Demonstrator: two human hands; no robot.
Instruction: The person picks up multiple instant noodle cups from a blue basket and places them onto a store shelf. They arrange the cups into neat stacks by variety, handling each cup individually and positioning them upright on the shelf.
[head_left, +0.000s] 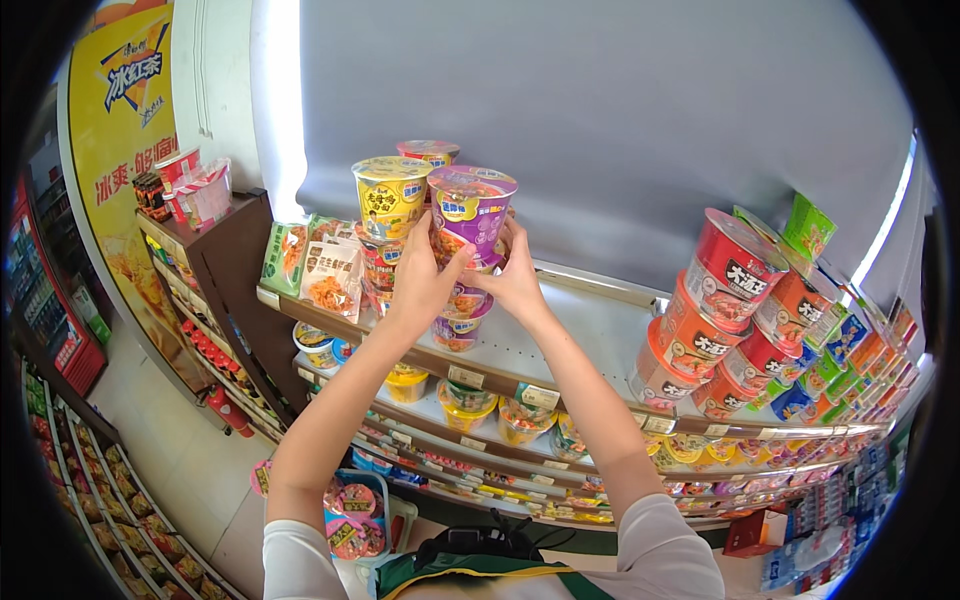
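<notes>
A purple instant-noodle cup (480, 214) sits upright at the top of a stack on the upper shelf. My left hand (421, 279) is around its left side, thumb across the front. From the right, my right hand (514, 276) grips its lower part, and its thumb nearly meets the left one. Below my hands are more purple cups (457, 330) of the stack. Close beside my left hand is a yellow noodle cup (391, 199) on top of red cups (380, 259). A red-lidded cup (428, 150) shows partly behind them.
Noodle packets (330, 277) stand left of the stacks. Large red noodle tubs (724, 270) are piled on the right of the shelf (574, 322). Lower shelves hold yellow tubs (465, 409). A blue basket (382, 487) with pink-lidded cups stands below, and a fire extinguisher (229, 411) at left.
</notes>
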